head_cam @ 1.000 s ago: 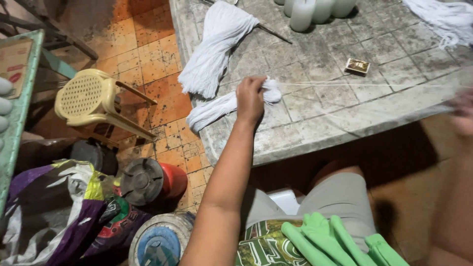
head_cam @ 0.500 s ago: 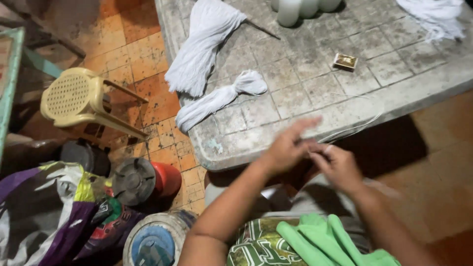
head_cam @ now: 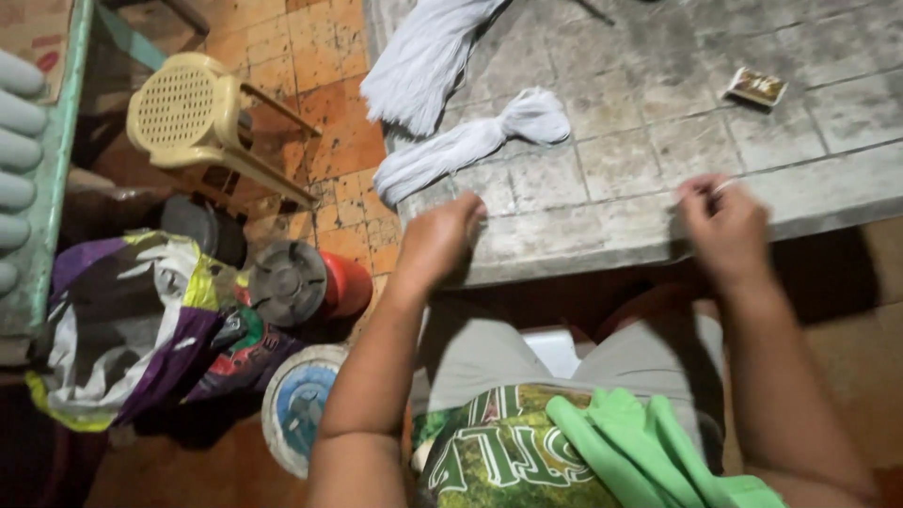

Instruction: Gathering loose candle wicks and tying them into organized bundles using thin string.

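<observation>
A grey tiled worktop (head_cam: 640,179), worn and stained, fills the upper right; below and to the left of it lies an orange tiled floor (head_cam: 310,75). Both hands sit at the near edge of the worktop. Just beyond the left hand (head_cam: 440,240) lies a small bundle of white yarn (head_cam: 470,146), knotted at one end, its loose end hanging over the worktop's corner. Farther beyond, a larger hank of white yarn (head_cam: 423,61) lies near the same edge. Beyond the right hand (head_cam: 724,226) and well apart from it rests a small flat packet (head_cam: 757,87). Left of the left hand, on the floor, stand a cream plastic stool (head_cam: 188,118), a red container with a grey lid (head_cam: 310,282) and a heap of coloured cloth (head_cam: 141,320). A green cloth (head_cam: 640,452) lies on the lap, nearer than both hands.

The left hand is loosely curled at the edge; whether it holds anything cannot be told. The right hand's fingertips are pinched together on what seems a thin white strand (head_cam: 722,185), blurred
</observation>
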